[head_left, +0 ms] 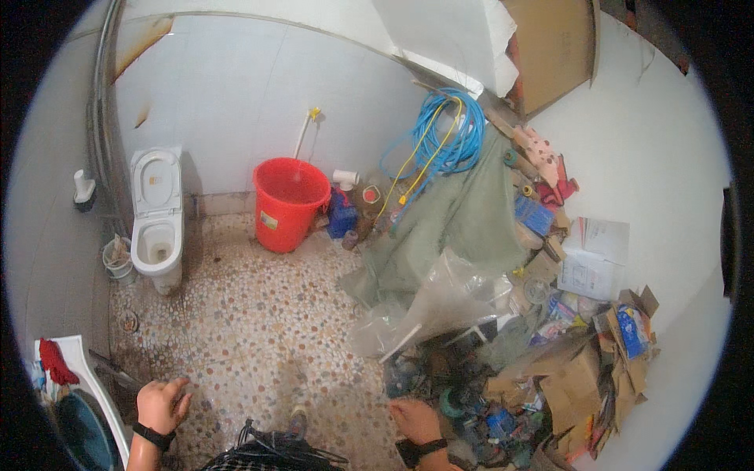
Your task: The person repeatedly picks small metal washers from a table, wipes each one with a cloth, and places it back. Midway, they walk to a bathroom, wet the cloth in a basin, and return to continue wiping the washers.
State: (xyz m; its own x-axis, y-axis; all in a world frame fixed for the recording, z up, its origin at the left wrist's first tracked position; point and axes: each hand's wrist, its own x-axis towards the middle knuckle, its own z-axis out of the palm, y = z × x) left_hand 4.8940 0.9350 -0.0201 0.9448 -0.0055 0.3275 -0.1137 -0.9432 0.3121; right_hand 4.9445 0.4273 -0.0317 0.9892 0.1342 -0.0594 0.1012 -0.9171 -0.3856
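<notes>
1. Although neither hand shows a load, we log the litter heap [503, 424] first: it lies on the floor at lower right, nearest the right hand [416, 420].
2. Right hand: fingers bent inward, palm hidden; we cannot tell whether they meet, nor whether the hand touches the heap's edge.
3. Handling, our estimate: the torn cardboard [573, 388] should be light and stiff, softer if damp, best held by a flat edge with fingers beneath. Small mixed pieces may slip or hide sharp bits; we would grip them from above, in small lots.
4. The clear plastic sheet [440, 302], just above the heap, looks light, limp and slippery; we favour a bunched corner.
5. Left hand [161, 404]: thumb and fingers apart, loosely curled, nothing seen between them. The white sink [116, 412] is nearest, with a red cloth [55, 363] on its rim.
6. Farther out we note a grey-green tarp [455, 228], a coiled blue hose [448, 133], a red bucket [271, 228] below a tap, and a toilet [157, 235] with its lid raised.
</notes>
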